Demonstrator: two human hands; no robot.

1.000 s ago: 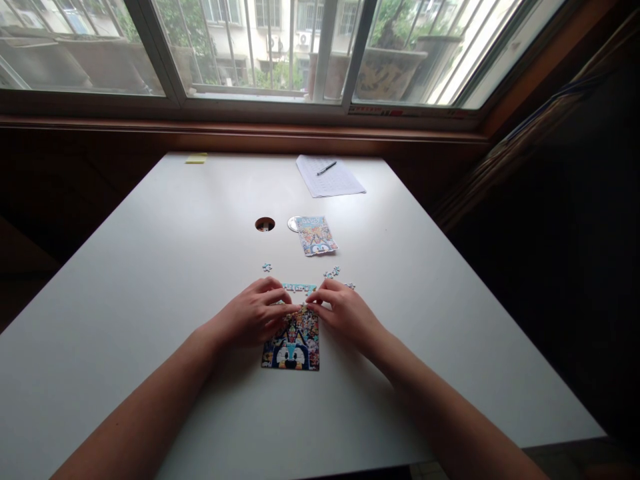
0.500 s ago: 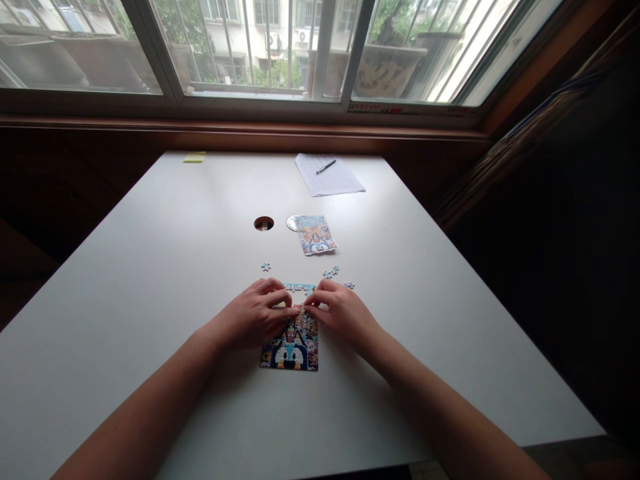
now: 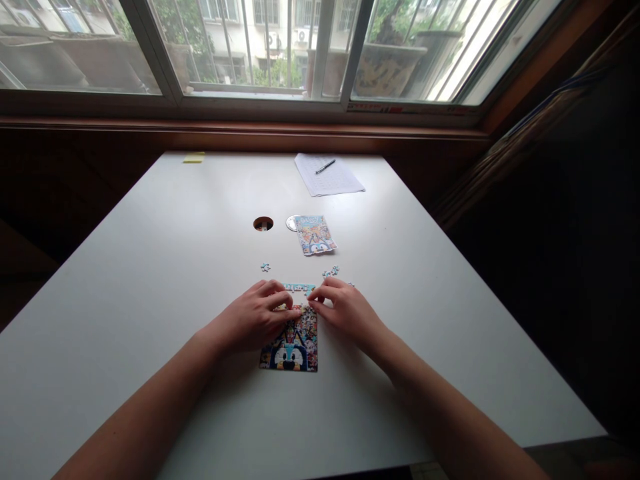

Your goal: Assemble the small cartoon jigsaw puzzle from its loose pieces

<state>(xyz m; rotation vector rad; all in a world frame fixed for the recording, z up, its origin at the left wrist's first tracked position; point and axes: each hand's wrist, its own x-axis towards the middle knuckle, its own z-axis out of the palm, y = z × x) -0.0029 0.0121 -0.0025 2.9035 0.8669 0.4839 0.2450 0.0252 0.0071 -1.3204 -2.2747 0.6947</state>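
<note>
A partly assembled jigsaw puzzle (image 3: 289, 357) lies on the table in front of me, with a blue cartoon dog face near its lower edge. Across its middle runs a gap, and a light-blue strip of joined pieces (image 3: 300, 288) sits above that. My left hand (image 3: 263, 310) is closed against the puzzle's left side, its fingers bent and its thumb on the upper rim of the lower part. At the gap's right end, my right hand (image 3: 340, 307) pinches what looks like a small puzzle piece, largely hidden by the fingertips.
Loose pieces lie beyond the hands: one piece (image 3: 265, 267) left, several pieces (image 3: 331, 272) right. Farther back are a picture card (image 3: 317, 235), a round cable hole (image 3: 263, 224), paper sheets (image 3: 337, 181) with a pen (image 3: 325, 167), and a yellow sticky note (image 3: 194, 158).
My right hand has shifted slightly up and right, its fingertips drawing away from my left thumb. My left hand stays on the puzzle with little movement.
</note>
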